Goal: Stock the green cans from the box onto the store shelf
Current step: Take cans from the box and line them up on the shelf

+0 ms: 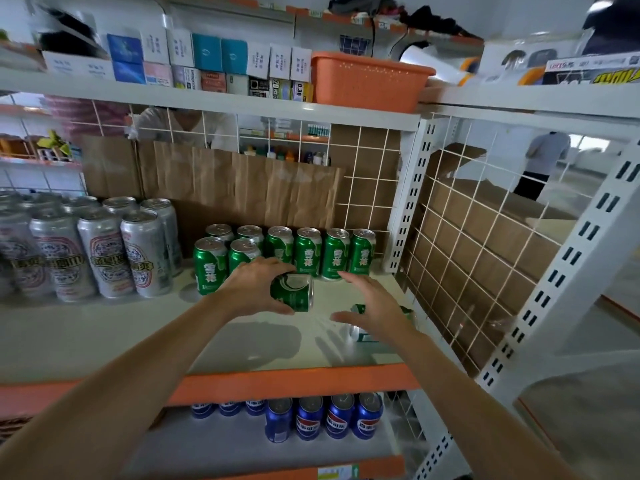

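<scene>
Several green cans (308, 252) stand upright in two rows at the back of the white middle shelf (104, 334). My left hand (256, 289) grips one green can (294, 294) tilted on its side, just above the shelf and in front of the rows. My right hand (374, 311) hovers open, fingers spread, over another green can (360, 332) that lies on its side on the shelf near the right wire wall; my hand largely hides that can. The box is not in view.
Tall silver cans (104, 254) fill the shelf's left part. Blue cans (329, 420) stand on the shelf below. A wire grid with cardboard (485, 244) closes the right side. An orange basket (367, 81) and small boxes sit on the shelf above. A person stands behind the grid.
</scene>
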`<state>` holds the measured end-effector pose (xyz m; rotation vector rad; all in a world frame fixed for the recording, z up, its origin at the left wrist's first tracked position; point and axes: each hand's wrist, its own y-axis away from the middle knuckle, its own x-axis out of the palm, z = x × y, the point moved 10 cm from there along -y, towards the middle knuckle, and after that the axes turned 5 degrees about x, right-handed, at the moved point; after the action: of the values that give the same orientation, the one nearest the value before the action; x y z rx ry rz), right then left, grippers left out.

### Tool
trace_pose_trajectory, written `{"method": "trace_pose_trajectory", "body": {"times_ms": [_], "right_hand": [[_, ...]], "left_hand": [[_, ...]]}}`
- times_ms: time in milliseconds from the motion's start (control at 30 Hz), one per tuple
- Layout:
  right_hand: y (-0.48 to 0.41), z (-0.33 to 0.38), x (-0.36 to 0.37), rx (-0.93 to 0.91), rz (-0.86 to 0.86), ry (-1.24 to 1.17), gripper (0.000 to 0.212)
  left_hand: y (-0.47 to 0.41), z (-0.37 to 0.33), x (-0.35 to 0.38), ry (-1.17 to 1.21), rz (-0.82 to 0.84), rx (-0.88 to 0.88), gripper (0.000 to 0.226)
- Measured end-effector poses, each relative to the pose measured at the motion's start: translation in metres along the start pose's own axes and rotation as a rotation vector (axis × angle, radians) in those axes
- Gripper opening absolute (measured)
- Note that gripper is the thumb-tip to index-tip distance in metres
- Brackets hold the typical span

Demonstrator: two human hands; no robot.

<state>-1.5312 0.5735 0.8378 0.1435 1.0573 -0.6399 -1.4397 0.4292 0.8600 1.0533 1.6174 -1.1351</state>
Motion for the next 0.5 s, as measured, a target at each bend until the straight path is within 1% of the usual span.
{"method": "trace_pose_trajectory", "body": {"times_ms": [133, 233, 267, 300, 367, 400, 500], "right_hand": [[-0.009, 0.022, 0.022, 0.104, 0.033, -0.371, 0.1], [-0.017, 0.03, 0.038, 0.184, 0.055, -0.606, 0.098], [-0.02, 0.032, 0.043, 0.209, 0.058, -0.668, 0.095], [-0.022, 0.036, 0.045, 0.216, 0.047, -0.703, 0.087], [-0.027, 0.038, 0.047, 0.213, -0.005, -0.697, 0.068], [-0.029, 0.039, 0.047, 0.213, -0.029, -0.691, 0.062], [-0.031, 0.039, 0.046, 0.212, -0.057, -0.697, 0.057]], "left_hand": [[0.004, 0.001, -0.011, 0.005, -0.043, 0.032, 0.084], [0.007, 0.001, -0.016, 0.02, -0.058, 0.065, 0.083], [0.008, 0.002, -0.016, 0.024, -0.058, 0.071, 0.082], [0.008, 0.003, -0.017, 0.026, -0.056, 0.075, 0.082], [0.008, 0.005, -0.016, 0.019, -0.047, 0.082, 0.083], [0.008, 0.006, -0.016, 0.014, -0.041, 0.083, 0.083], [0.008, 0.009, -0.013, 0.001, -0.022, 0.083, 0.084]]}}
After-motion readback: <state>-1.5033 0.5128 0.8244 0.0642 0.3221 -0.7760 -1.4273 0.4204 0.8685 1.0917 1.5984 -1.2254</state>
